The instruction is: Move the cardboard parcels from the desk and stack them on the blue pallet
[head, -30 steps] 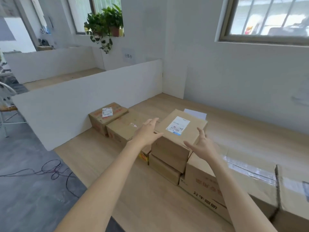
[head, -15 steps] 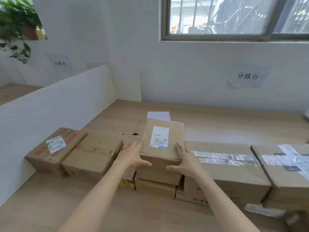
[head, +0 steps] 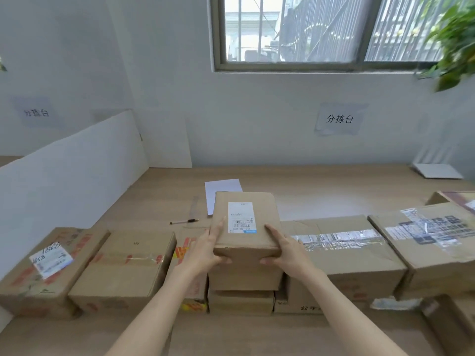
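Well left of the left fingers (head: pixel 217 232), a labelled box (head: pixel 48 265) flat on the desk (head: pixel 308 191), with a plain box (head: pixel 126 263) touching its right side. Just behind the left hand (head: pixel 203 253), a red-printed box (head: pixel 189 238), half hidden. Farther back beyond those fingers, a pen (head: pixel 185 221) and a white sheet (head: pixel 221 188). Left fingers clamped on the parcel (head: pixel 245 222) at its near left corner, thumb on the front face. Between both sets of fingers, the parcel itself, label up, atop a stack (head: pixel 245 277) of two boxes; lifted or resting, cannot tell. Right hand (head: pixel 289 253) mirrored on the near right corner, fingers clamped likewise. Just right of the right fingers, a taped box (head: pixel 341 250), then a big box (head: pixel 431 235) just beside it.
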### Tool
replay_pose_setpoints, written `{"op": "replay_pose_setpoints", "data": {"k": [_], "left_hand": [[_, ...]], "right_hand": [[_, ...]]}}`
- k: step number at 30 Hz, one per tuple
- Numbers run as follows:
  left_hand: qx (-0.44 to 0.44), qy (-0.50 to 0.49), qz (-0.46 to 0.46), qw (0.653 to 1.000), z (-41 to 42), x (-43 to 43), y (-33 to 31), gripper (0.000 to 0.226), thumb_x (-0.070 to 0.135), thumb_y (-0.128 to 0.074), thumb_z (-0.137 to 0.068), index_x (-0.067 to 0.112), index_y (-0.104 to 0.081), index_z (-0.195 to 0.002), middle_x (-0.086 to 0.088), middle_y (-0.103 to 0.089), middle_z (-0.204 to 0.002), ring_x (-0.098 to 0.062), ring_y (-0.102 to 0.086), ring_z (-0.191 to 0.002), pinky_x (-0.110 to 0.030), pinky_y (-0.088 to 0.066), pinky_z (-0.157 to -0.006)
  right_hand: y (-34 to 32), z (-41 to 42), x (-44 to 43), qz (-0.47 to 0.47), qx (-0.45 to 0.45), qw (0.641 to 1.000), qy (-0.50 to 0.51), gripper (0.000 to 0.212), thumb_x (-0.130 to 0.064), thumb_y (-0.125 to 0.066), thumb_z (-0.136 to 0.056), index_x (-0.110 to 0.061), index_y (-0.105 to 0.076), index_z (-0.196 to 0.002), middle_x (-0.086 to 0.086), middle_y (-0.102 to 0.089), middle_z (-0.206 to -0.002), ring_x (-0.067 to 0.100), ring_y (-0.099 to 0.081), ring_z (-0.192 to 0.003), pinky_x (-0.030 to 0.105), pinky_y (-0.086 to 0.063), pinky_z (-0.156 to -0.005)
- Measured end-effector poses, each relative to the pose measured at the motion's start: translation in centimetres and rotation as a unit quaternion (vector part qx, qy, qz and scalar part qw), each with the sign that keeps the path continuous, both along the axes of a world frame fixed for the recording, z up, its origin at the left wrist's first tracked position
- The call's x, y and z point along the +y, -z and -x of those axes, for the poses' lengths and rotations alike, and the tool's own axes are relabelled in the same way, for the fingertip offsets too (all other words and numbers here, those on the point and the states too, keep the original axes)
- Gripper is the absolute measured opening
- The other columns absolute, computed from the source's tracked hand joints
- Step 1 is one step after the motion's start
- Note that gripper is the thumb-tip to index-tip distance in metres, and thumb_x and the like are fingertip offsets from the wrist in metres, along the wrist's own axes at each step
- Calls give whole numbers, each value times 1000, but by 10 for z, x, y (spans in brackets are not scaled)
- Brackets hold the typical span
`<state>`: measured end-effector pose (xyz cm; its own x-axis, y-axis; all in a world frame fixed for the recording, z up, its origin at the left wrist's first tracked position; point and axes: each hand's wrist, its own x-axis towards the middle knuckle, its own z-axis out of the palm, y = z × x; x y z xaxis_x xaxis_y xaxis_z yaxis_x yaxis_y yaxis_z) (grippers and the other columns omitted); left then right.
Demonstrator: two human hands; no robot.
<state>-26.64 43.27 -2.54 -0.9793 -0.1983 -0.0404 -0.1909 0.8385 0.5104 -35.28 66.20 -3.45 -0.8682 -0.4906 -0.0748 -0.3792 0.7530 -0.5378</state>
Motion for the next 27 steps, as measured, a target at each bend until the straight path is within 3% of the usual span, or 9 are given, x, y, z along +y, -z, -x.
{"op": "replay_pose_setpoints", "data": {"k": [5,10,14,19,23,27], "left_hand": [[21,17,-16,1000,6,-15,-42,109,40,-81,-70,51,-5,-148,8,-43,-142,-22,-42,-130,-30,-33,-94],[27,27,39,999,17,-24,-99,93,50,-76,-72,43,-22,-147,3,-48,-141,-25,-43,-127,-36,-33,-100],[53,41,54,996,28,-20,-135,93,54,-76,-69,47,-24,-145,0,-50,-139,-27,-48,-123,-38,-39,-100],[63,71,40,995,53,5,-167,93,56,-77,-66,53,-24,-142,-1,-53,-131,-24,-53,-113,-29,-43,-87],[79,110,53,989,76,50,-188,92,59,-76,-66,55,-24,-141,-1,-54,-128,-24,-54,-109,-33,-46,-92],[99,162,49,981,100,113,-205,91,59,-76,-66,56,-25,-141,-3,-52,-130,-25,-53,-112,-32,-43,-93]], "right_hand": [[-42,5,-6,24,32,999,2,93,-48,-76,-73,-41,-23,-149,-2,-50,-139,28,-43,-126,42,-30,-108],[-91,20,-7,34,53,998,-2,93,-56,-76,-68,-46,-25,-145,0,-59,-128,28,-50,-117,38,-40,-100],[-132,22,5,61,90,994,-1,91,-48,-79,-70,-39,-30,-146,3,-56,-134,28,-50,-122,40,-38,-105],[-165,25,41,73,112,990,37,91,-50,-80,-68,-42,-33,-144,3,-57,-131,28,-50,-119,38,-41,-101],[-183,27,91,73,123,987,77,91,-52,-81,-67,-43,-33,-144,2,-57,-129,26,-51,-118,33,-43,-94],[-199,24,159,73,132,981,124,90,-52,-79,-69,-44,-32,-145,2,-55,-130,24,-47,-121,33,-42,-98]]}}
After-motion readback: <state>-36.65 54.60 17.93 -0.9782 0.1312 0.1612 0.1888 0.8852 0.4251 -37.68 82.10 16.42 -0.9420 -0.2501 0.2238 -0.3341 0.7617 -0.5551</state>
